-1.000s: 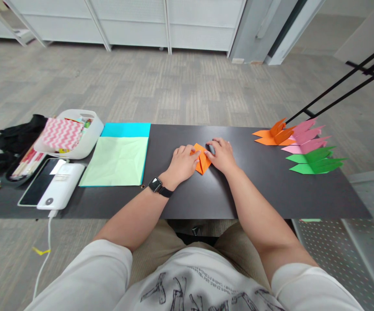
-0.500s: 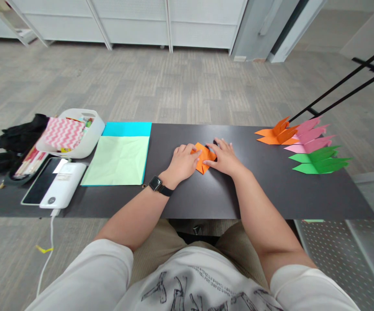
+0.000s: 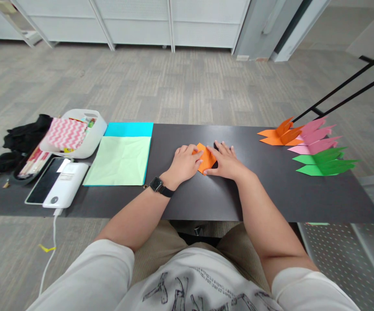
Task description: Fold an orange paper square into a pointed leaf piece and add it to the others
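A small folded piece of orange paper (image 3: 207, 160) lies on the dark table between my hands. My left hand (image 3: 185, 163) is closed at its left side, thumb and forefinger on the paper, holding it down against the tabletop. From the other side, my right hand (image 3: 225, 160) is open, its fingers spread. The right forefinger touches the upper right edge and the thumb reaches the lower corner. Part of the paper's left side is hidden under the left fingers.
Folded paper figures in orange (image 3: 280, 134), pink (image 3: 316, 138) and green (image 3: 326, 163) stand at the right. At left are light green sheets (image 3: 118, 160) over blue ones, a white basket (image 3: 96, 134), a power bank (image 3: 65, 185), a phone (image 3: 40, 185) and black cloth (image 3: 27, 134).
The creased flaps that showed on top of the orange paper now give way to a smoother face. My right thumb has moved down to its lower corner. The view has shifted slightly.
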`<state>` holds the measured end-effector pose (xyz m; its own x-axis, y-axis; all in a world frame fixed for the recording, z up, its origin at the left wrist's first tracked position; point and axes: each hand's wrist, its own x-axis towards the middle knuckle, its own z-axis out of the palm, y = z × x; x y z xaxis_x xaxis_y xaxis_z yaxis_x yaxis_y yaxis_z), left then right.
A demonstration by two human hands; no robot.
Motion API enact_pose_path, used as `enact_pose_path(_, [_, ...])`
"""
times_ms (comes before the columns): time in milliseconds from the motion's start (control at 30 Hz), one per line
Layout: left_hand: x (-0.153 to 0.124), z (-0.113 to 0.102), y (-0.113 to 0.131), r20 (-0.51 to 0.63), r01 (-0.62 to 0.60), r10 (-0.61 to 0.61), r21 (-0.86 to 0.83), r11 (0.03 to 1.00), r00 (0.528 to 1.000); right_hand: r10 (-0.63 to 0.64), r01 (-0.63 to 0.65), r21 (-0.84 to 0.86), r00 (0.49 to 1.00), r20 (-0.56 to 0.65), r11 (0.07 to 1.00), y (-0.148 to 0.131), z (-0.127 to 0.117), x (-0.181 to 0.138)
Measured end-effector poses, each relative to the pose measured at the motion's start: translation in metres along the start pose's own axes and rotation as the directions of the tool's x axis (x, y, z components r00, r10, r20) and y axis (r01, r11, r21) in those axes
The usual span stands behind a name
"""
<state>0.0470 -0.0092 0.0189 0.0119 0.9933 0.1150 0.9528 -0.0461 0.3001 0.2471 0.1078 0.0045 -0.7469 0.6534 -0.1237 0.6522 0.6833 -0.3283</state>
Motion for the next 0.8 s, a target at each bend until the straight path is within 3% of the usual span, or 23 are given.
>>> enact_pose_path(200, [-0.001, -0.003, 0.002, 0.006, -0.014, 0.014, 0.006, 1.000, 1.000, -0.024, 0.024, 0.061, 1.000, 0.005, 0.998, 0.006, -0.005, -0.002])
enact_pose_path(400, [-0.003, -0.002, 0.002, 0.003, -0.036, 0.036, 0.009, 0.999, 0.999, 0.137, -0.114, 0.135, 0.975, -0.176, 0.984, 0.012, -0.007, 0.007])
enact_pose_path(600, [-0.004, 0.001, 0.001, 0.003, -0.051, 0.051, 0.000, 0.999, 0.999, 0.113, -0.113, 0.012, 0.987, -0.114, 0.994, 0.005, 0.003, 0.005])
enact_pose_path(800, [-0.003, 0.001, 0.001, 0.016, -0.045, 0.045, -0.006, 0.999, 0.999, 0.145, -0.139, 0.054, 0.980, -0.137, 0.989, 0.009, 0.006, 0.010])
